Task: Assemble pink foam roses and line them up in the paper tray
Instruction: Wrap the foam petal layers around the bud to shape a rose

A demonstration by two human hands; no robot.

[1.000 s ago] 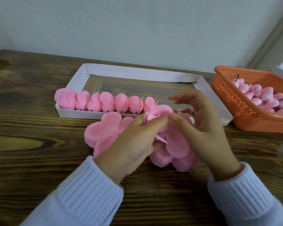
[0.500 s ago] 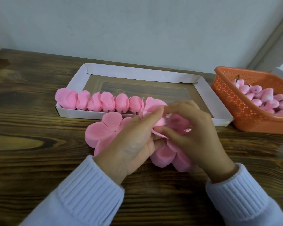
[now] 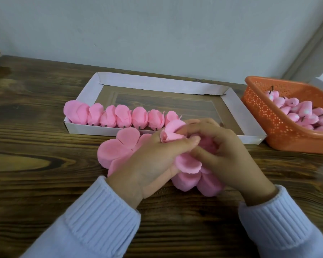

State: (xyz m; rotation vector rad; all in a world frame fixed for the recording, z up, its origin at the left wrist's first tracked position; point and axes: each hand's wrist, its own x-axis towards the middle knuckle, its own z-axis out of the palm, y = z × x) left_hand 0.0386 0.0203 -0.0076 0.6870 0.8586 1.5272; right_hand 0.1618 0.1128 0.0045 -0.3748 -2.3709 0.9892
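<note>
- Head view: the left hand [image 3: 153, 164] and right hand [image 3: 229, 155] each keep a tight grip on a half-made rose [image 3: 172, 132], just in front of the paper tray [image 3: 157, 82].
- The hands hide much of the flat petals [image 3: 117, 148].
- The orange basket [image 3: 268, 123] is cut off at the right edge.

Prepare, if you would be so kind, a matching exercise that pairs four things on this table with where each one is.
Things
1. row of finished pink foam roses
2. orange perforated plastic basket
3. flat pink foam petal cutouts
4. half-wrapped pink foam rose

Places
A. right of the white paper tray, holding pink foam buds
B. gripped between the left hand and the right hand
C. along the tray's near wall
D. on the dark wooden table in front of the tray, partly under the hands

Pairs: 1-C, 2-A, 3-D, 4-B
</note>
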